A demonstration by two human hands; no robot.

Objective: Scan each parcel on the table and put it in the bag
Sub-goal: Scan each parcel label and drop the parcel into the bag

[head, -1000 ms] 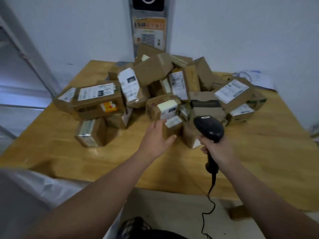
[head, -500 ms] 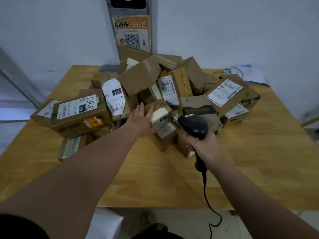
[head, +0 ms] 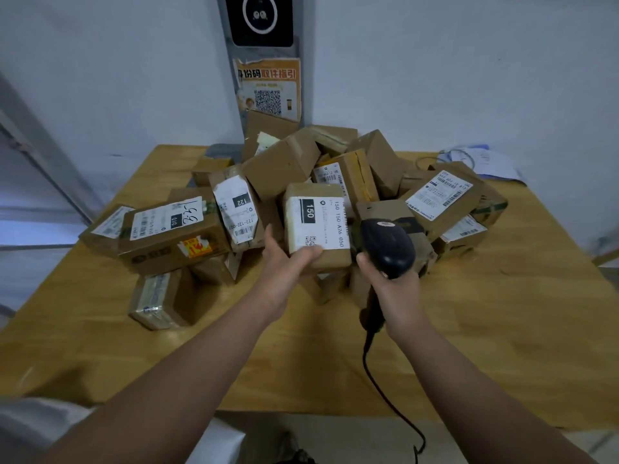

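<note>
My left hand [head: 284, 259] holds a parcel [head: 335, 261] by its lower left corner: the thumb lies across the near face, at the bottom edge of the label [head: 323, 222], and the other fingers curl round the left side and go behind it, where I cannot see them. So the parcel stands at 12 o'clock from my palm, tilted, with its labelled face turned up to me, in front of the heap [head: 281, 169] of boxes on the table [head: 502, 329]. It is a small box of brown cardboard with rather sharp edges. The label is white paper with a black band that reads 150 and a small square code. At 3 o'clock of the parcel, just beside it, my right hand [head: 395, 289] is clamped round the handle of a scanner [head: 388, 242]. The scanner is of smooth black plastic, and its rounded head points toward 12 o'clock. Its thin black cable [head: 385, 390] hangs toward 6 o'clock, over the table edge. Both forearms are bare and stretched forward. The table is of pale yellow wood with visible grain.
</note>
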